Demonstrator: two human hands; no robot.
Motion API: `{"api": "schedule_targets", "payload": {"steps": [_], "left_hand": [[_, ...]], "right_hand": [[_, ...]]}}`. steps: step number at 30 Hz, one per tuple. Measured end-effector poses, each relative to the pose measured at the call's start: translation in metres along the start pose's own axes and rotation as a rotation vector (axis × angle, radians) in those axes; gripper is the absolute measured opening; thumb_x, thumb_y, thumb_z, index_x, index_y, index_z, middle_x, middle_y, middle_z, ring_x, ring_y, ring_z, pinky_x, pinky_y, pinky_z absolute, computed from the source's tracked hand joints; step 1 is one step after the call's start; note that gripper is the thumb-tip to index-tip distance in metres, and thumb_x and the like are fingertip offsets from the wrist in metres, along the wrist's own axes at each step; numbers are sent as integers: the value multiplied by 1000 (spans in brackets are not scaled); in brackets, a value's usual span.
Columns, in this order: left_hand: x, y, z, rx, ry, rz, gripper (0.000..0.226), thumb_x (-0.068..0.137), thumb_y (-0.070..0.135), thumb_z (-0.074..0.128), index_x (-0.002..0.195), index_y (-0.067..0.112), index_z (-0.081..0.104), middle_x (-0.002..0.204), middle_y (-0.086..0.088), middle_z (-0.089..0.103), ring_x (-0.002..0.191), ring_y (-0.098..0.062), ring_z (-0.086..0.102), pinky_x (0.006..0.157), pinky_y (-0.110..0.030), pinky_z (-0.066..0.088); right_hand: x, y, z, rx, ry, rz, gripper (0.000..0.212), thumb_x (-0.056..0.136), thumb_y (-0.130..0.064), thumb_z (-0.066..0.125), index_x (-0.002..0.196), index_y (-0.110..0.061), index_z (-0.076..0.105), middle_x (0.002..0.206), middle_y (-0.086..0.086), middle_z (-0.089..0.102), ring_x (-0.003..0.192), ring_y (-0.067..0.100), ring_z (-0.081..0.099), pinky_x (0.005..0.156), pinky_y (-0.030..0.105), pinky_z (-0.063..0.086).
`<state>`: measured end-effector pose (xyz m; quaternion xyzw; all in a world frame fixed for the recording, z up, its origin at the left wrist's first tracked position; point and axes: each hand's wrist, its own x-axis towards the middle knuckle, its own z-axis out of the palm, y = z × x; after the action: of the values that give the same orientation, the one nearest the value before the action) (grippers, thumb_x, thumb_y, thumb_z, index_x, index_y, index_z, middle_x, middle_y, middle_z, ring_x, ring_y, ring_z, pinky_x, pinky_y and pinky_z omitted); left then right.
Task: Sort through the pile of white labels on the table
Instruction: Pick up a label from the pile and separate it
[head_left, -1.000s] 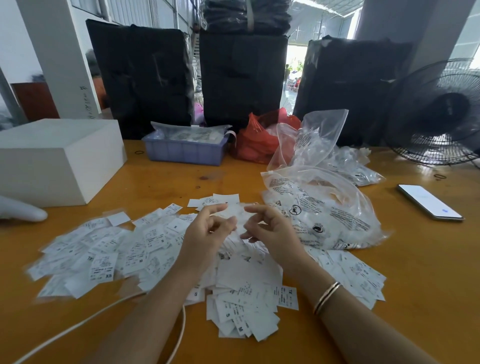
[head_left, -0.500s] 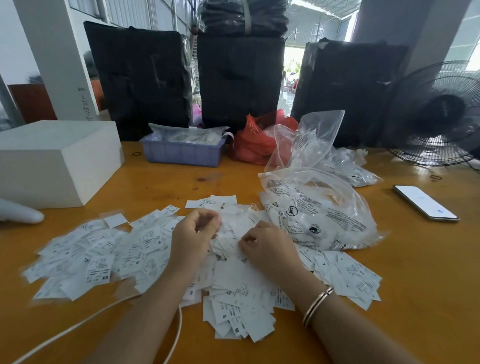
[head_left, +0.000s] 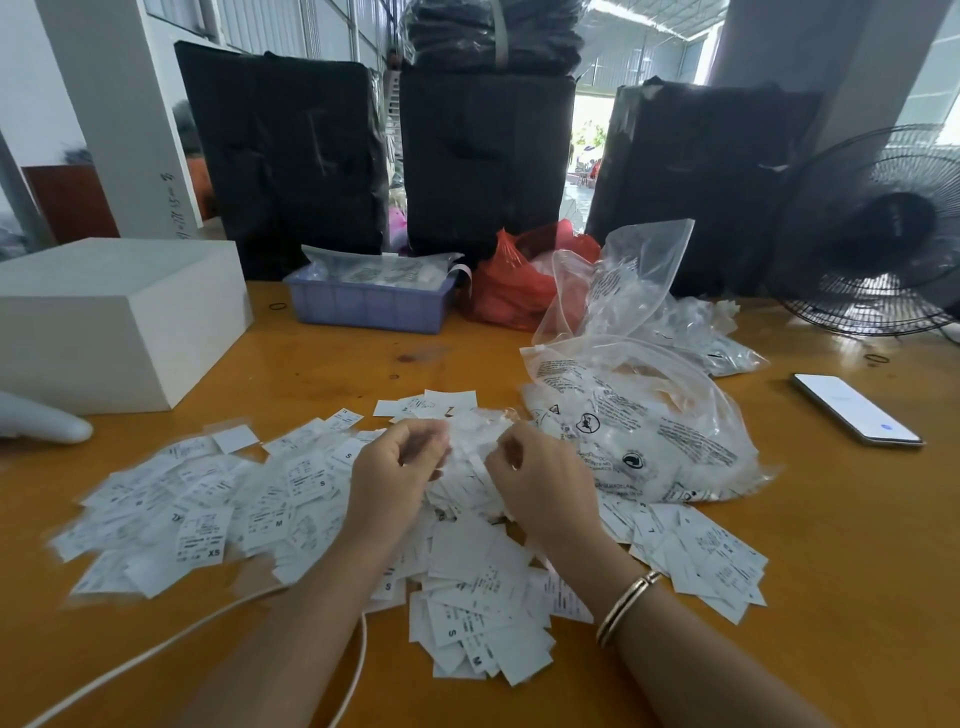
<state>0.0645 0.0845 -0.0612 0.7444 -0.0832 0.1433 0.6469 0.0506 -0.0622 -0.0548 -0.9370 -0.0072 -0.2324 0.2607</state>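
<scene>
here both hands are working over the middle of the pile (head_left: 322, 499), which is spreading across the near half of the table (head_left: 322, 364) in a wide band running left to right. the left hand (head_left: 395, 467) and right hand (head_left: 540, 483) are sitting close together, knuckles toward the camera, fingers curling inward toward each other. between them a small clump of labels (head_left: 470, 441) is lifting off the heap; both hands are pinching it, left on its left edge, right on its right edge, though blur is hiding exactly how many slips each is holding.

the relation that matters: the clump is lying directly between the two grips, just far of the knuckles, so neither hand is needing to reach. loose slips with size marks are lying left of the left hand, in front of the wrists, and right toward the clear bag (head_left: 639, 436), which is touching the pile's far right edge. the left spread is the broader one and the left hand is nearer to it; the right hand is nearer the bag and the smaller right cluster.

judgement: sorting is looking early, most slips still mixed. thin slips are likely clinging together, so separating one is probably calling for a sliding pinch, not a pull.
</scene>
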Motion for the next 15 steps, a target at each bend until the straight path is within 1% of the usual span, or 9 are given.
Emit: {"api": "schedule_targets", "payload": {"steps": [2,4,6,8,9,11,13,14,15], "left_hand": [[-1,1,0,-23,2,-3,13,91,20,60,89,32,66,80,8,71,76,2,66,62,-10,51],[-1,1,0,-49,4,-14,11,91,23,60,89,31,67,77,9,71,75,1,67,61,-10,51],[0,1,0,-82,2,-44,9,90,24,62,89,30,67,75,11,72,75,0,67,60,-10,51],[1,2,0,-174,-3,-106,7,88,22,64,88,26,69,76,11,72,74,-3,68,61,-12,52],[3,2,0,-256,-3,-156,6,87,20,65,88,23,70,77,8,73,76,-5,69,63,-15,54],[5,4,-2,-448,-21,-250,6,86,13,65,89,14,70,86,-1,74,83,-13,71,68,-23,56],[5,5,-3,-561,-67,-283,7,85,10,64,89,10,69,95,-9,74,90,-19,71,70,-28,57],[5,5,-3,-591,-90,-286,7,84,11,64,88,10,69,97,-11,73,92,-21,71,70,-29,57],[5,6,-3,-611,-106,-285,8,80,12,65,88,11,68,98,-12,73,92,-22,71,70,-29,58]], "right_hand": [[2,2,0,255,-7,120,8,88,-24,54,81,-25,51,64,-8,55,53,7,45,49,21,33],[3,5,-1,500,2,231,11,89,-19,56,82,-27,51,75,-1,63,60,10,51,52,20,37],[4,8,-3,702,40,310,12,88,-13,58,86,-24,54,85,6,66,70,14,56,54,17,41],[2,9,-5,892,52,332,18,88,-6,58,92,-24,59,84,0,67,76,13,61,58,12,46],[2,9,-6,966,34,320,21,88,-4,58,96,-24,62,84,-4,69,79,12,64,63,12,49],[1,9,-6,996,-4,272,25,88,-3,59,96,-23,70,92,-6,71,84,7,66,71,16,51],[-1,7,-6,1027,-5,248,30,87,-1,61,80,-26,76,99,-4,66,84,-1,62,72,14,49],[-1,6,-6,1074,-4,245,34,86,1,62,73,-27,77,103,-2,61,87,0,61,75,15,49],[-1,5,-5,1114,-9,247,36,85,2,62,70,-27,77,106,0,60,93,4,61,79,17,50]]}}
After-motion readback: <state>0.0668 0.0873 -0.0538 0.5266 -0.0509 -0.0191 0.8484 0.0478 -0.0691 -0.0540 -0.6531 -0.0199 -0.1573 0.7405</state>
